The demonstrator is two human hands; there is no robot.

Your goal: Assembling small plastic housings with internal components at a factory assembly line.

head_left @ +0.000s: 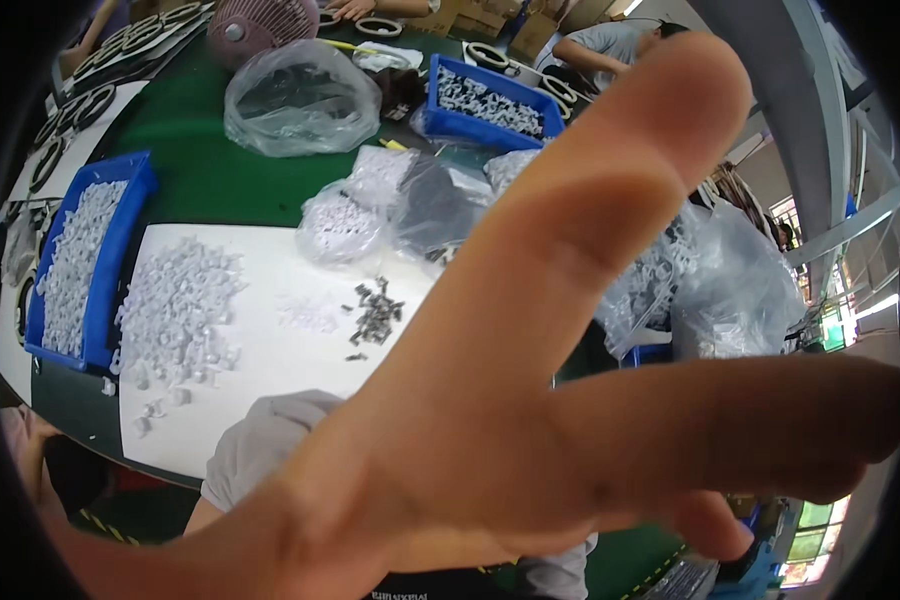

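Left hand across the lens, small parts laid out behind it

From my end of the feed, the left hand (450, 430) fills the middle and right of the frame, very close and blurred. Forearm enters at lower left. Thumb and forefinger stand wide apart: thumb toward the upper right, forefinger toward the right edge, where its tip goes dark. I can't tell whether that tip touches anything. The right hand I can't make out, so I can't tell its state.

Nearest things, left of centre: a white board (270, 375) on a green tabletop (195, 130). On the board I note a broad heap of small white pieces (185, 310), a few loose at its lower end; a faint patch of pale bits (308, 314); then, right of that, a small cluster of dark pieces (375, 315), close to the thumb's outline.

Far left: a blue tray (128, 235) full of white pieces. Top centre: a second blue bin (485, 130), holding mixed pale and dark parts. Between them, a crumpled clear bag (300, 100) and a pink fan (260, 28). Bagged white parts (338, 225) sit at the board's upper edge. Right of the thumb, I log large clear plastic bags (740, 270).

Upper right, a co-worker in grey (595, 48), leaning forward.
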